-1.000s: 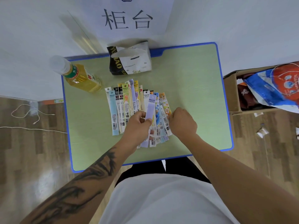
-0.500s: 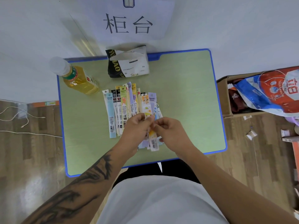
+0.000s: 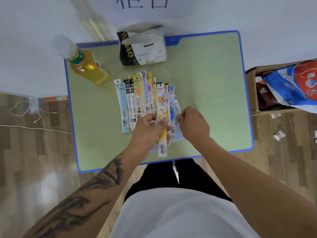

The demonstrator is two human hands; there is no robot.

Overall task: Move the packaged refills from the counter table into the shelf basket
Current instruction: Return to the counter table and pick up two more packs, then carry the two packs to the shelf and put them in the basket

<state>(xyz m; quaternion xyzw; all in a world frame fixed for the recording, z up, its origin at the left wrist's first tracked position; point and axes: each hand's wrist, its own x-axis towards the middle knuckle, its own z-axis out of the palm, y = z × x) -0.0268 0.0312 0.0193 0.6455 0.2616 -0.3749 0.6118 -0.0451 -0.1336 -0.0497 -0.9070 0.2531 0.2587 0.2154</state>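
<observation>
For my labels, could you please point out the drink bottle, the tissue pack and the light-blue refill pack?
drink bottle [image 3: 89, 71]: head view, amber body.
tissue pack [image 3: 147, 50]: head view, white front.
light-blue refill pack [image 3: 123, 107]: head view, mid-strip.

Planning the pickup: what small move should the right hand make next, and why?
Probably pinch the next blue packet and pass it to the left hand, which already holds the orange packet; the right hand rests at the row's edge.

Pale green table [image 3: 205, 83] edged in blue, refill packets [image 3: 137, 97] striped in blue, yellow, green, lilac, bottle [image 3: 85, 66] filled with amber, bag [image 3: 142, 48] printed black and white, floor [image 3: 34, 160] grained brown.
</observation>
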